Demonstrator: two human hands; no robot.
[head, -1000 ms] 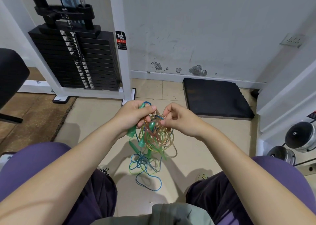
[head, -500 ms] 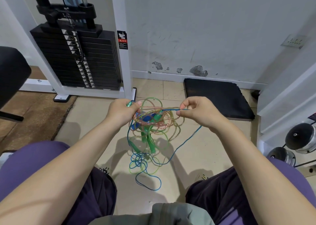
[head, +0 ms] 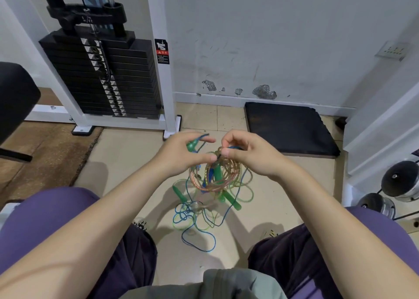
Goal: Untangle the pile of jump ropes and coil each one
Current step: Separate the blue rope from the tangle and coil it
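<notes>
Both hands are raised over the floor between the person's knees, close together, with the tangle of jump ropes (head: 215,180) hanging from them. The left hand (head: 181,155) has its fingers curled round a green handle (head: 192,144), whose tip pokes up past the knuckles with a blue cord (head: 205,137) running off its end toward the right hand; its thumb reaches across to the top of the tangle. The right hand (head: 247,155) pinches the cords at the top of the bundle between thumb and curled fingers, right where the left thumb meets it, so the two hands touch or nearly touch there. Directly below that pinch hang orange-pink loops (head: 229,174) wound round a blue handle and more green handles (head: 233,202). Lower still, blue and green cords (head: 197,228) trail onto the beige floor (head: 127,162) in loose loops. Behind the hands stand a weight stack (head: 102,78) in a white frame and a black mat (head: 288,130) against the wall.
</notes>
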